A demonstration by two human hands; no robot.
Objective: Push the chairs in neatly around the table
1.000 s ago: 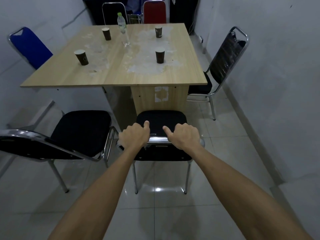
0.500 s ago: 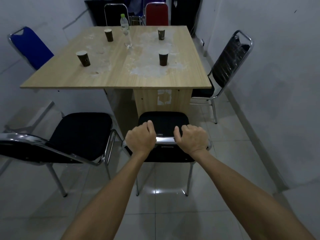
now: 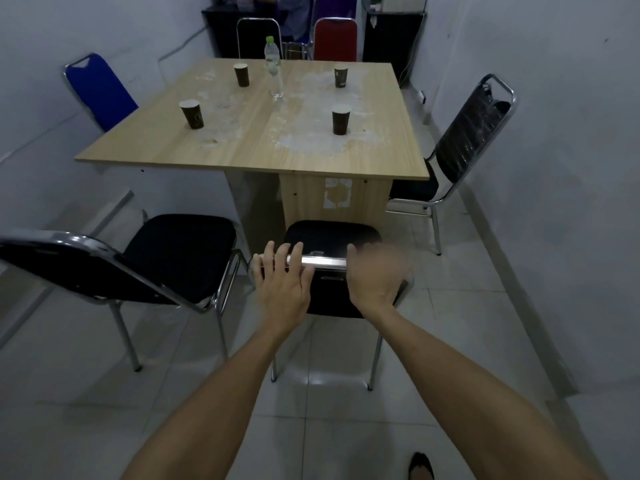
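Observation:
A black chair (image 3: 330,237) with a chrome frame stands right in front of me, its seat's front edge near the wooden table (image 3: 263,140). My left hand (image 3: 282,282) lies over the chrome top rail of its backrest with fingers spread. My right hand (image 3: 375,275) is blurred, fingers loosened, at the right end of the same rail. A second black chair (image 3: 180,251) stands to the left, turned sideways and away from the table. A third black chair (image 3: 464,147) stands at the table's right side, angled outwards.
A blue chair (image 3: 100,88) stands at the table's left side. A red chair (image 3: 335,39) and another black chair (image 3: 258,36) are at the far end. Several paper cups and a water bottle (image 3: 273,71) stand on the table. White walls lie close on both sides.
Both hands gripped the backrest rail and moved the chair slightly forward. Now the fingers have opened off the rail, and the right hand is moving.

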